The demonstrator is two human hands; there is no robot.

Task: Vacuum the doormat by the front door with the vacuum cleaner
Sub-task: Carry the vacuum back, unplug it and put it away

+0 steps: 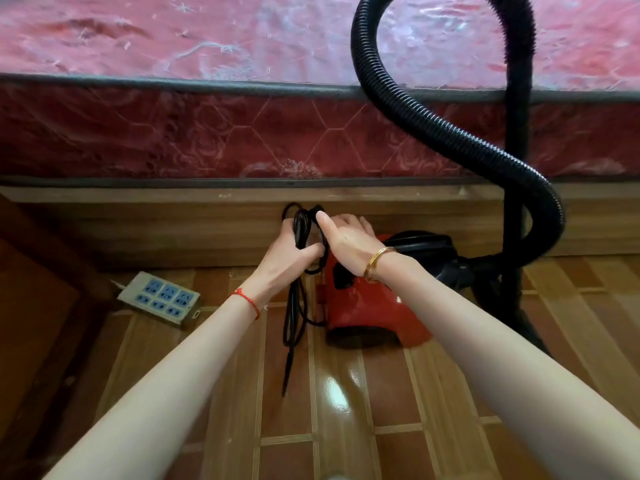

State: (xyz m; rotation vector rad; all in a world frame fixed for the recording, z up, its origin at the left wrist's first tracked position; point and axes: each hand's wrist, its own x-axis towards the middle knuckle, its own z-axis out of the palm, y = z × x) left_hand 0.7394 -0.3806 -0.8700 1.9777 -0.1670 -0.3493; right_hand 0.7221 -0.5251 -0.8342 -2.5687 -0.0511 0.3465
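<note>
A bundle of black power cord [300,233] is held up in the left hand [289,252], with the fingers curled tight around it. Loops of the cord hang down from this hand, and one loose end nearly reaches the shiny wooden floor [346,410]. The top loops of the cord are touched by the right hand [346,237], whose thumb is pressed against them; the other fingers lie mostly straight over the bundle.

Just behind and below the hands, the red vacuum cleaner [367,313] is seen on the floor, close to the wooden bed frame [173,223]. A thick black hose [450,133] is curved up from it, in front of the red mattress [207,133]. A grey power strip [160,299] with blue sockets is seen on the floor to the left. The doormat is not in view.
</note>
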